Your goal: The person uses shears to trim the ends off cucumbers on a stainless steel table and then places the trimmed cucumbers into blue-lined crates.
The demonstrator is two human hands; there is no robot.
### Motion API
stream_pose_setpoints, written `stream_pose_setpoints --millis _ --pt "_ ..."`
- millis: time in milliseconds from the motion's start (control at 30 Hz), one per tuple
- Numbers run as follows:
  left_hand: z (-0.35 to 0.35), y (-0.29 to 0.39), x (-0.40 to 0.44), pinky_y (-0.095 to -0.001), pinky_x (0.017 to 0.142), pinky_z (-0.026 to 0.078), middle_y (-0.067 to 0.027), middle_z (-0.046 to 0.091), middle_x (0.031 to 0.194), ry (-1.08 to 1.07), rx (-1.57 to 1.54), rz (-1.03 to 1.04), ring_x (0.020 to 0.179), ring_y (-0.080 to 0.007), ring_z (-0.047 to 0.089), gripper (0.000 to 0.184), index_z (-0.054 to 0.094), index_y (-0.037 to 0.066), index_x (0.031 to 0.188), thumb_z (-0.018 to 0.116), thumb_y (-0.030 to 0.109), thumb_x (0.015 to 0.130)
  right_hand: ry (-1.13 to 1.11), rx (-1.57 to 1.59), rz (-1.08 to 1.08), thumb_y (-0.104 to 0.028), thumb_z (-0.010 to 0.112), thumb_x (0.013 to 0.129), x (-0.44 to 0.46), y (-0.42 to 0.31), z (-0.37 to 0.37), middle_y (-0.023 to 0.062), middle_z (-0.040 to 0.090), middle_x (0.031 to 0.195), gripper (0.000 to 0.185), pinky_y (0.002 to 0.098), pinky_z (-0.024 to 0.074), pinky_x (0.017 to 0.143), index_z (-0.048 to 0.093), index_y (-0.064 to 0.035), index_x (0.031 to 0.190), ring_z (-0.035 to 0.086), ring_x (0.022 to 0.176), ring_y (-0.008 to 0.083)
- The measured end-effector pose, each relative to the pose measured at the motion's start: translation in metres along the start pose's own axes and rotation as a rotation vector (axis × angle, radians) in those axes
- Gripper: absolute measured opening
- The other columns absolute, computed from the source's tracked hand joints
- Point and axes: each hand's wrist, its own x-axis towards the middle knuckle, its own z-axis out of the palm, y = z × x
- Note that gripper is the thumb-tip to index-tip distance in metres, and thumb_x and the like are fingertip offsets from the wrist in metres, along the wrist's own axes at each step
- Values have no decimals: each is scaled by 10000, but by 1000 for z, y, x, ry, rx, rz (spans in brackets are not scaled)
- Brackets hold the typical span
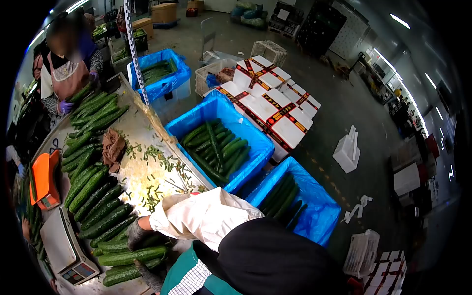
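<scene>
My right hand (137, 233), in a grey glove below a white sleeve, reaches over the row of cucumbers on the table. Its fingers curl down over the end of a dark cucumber (153, 241), part of which the hand and sleeve hide. Lower down, my left hand (149, 278), also gloved, is only partly visible. Its fingers are stretched out against a cucumber (123, 274) near the table's edge. Just above that lies a lighter green cucumber (132, 256), between my two hands. More cucumbers (105, 216) lie side by side farther along the row.
A digital scale (61, 241) and an orange scale (46, 179) stand beyond the row. Green scraps (152, 191) and a brown cloth (113, 149) lie on the table. Blue-lined crates (258, 147) hold cucumbers beside me. A co-worker (69, 78) in purple gloves handles cucumbers at the far end.
</scene>
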Motion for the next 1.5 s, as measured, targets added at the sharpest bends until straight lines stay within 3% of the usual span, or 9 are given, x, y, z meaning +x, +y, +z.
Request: stream_pose_setpoints --millis 433,533,667,800,1100,1133,1167,1267,1500 --pt "-10 8 6 -422 918 384 -129 455 1229 -83 64 -74 1110 -296 442 564 400 71 1252 513 430 832 343 -308 245 -521 553 719 -37 -27 23 219 557 1046 676 464 422 810 485 -29 1177 524 988 374" --pt "-13 8 6 -423 920 384 -131 454 1230 -101 72 -107 1111 -297 442 566 399 69 1252 514 429 832 384 -491 220 -578 531 705 -43 -33 38 200 293 1352 849 594 250 914 273 -75 1338 271 1238 396" --pt "-16 7 5 -425 922 383 -134 453 1232 -121 75 -144 1113 -299 442 567 397 67 1253 514 428 832 500 -674 -58 -612 542 670 -38 -20 67 212 231 1383 884 620 112 971 291 -85 1334 208 1275 393" --pt "-19 6 3 -427 923 382 -137 452 1234 -153 68 -189 1115 -301 442 569 395 64 1254 515 427 832 518 -690 -53 -559 569 668 -32 -13 71 202 202 1398 836 642 112 964 315 -111 1326 188 1284 393" --pt "-41 7 -15 -430 928 381 -144 449 1238 -315 -31 -329 1120 -306 441 573 392 59 1256 517 423 832 633 -702 -54 -495 570 703 -26 13 62 229 256 1360 708 622 114 970 406 -88 1258 209 1256 418" --pt "-44 6 -21 -430 928 381 -145 449 1238 -332 -59 -342 1120 -306 441 574 391 58 1257 517 423 832 598 -866 82 -495 586 688 -26 11 58 230 291 1337 684 584 135 984 450 -77 1212 232 1246 404" --pt "-41 4 -23 -426 936 387 -181 441 1243 -299 -134 -371 1136 -325 437 580 376 32 1259 530 395 833 879 -822 -101 -433 642 652 -24 32 69 218 370 1267 638 518 228 975 488 -81 1161 305 1205 374" --pt "-19 8 -39 -395 804 468 -171 541 1094 -147 -135 -359 966 -299 543 526 444 28 1173 594 372 804 839 -767 -238 -325 715 600 -47 20 43 186 434 1162 568 450 387 858 528 -121 1097 408 1103 352" --pt "-27 31 -43 -400 708 526 -208 576 958 54 145 -477 811 -325 597 596 459 -2 1131 601 450 769 596 -793 -37 -473 603 719 -51 10 27 152 371 1297 619 457 233 998 478 -125 1216 309 1215 360"
